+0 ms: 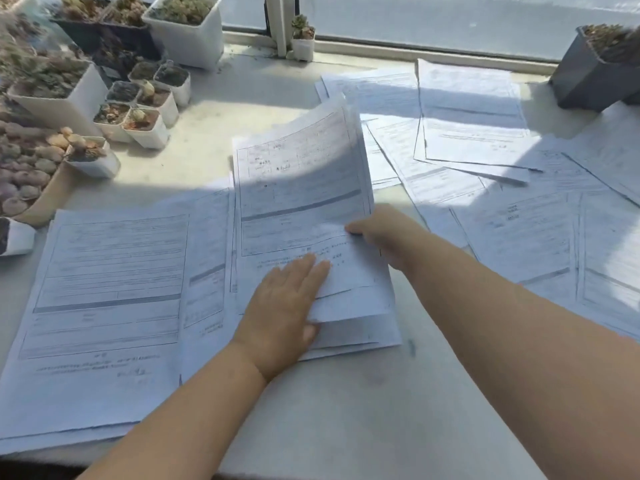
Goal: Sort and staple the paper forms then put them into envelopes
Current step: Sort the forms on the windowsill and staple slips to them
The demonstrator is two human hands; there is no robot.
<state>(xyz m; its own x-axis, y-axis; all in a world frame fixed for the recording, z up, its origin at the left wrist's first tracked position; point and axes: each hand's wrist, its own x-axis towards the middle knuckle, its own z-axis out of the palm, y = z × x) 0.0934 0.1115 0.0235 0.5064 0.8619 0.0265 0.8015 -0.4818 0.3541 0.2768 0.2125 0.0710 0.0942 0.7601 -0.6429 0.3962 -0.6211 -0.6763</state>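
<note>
Person's left hand [282, 306] lies flat w/ fingers straight, pressing down the near end of a small stack of forms [311, 216] in the middle of the worktop [363, 393]. Right hand [384, 233] pinches the stack's right edge, lifting the top sheets so they curl up. Another pile of forms [100, 317] sits by the worktop's left edge, loose sheets [485, 161] spread toward the far right. Succulent pots [138, 109] crowd the far left corner.

Two bare forearms, left hand [282, 303] and right hand [388, 233] (ringless, sleeveless)
</note>
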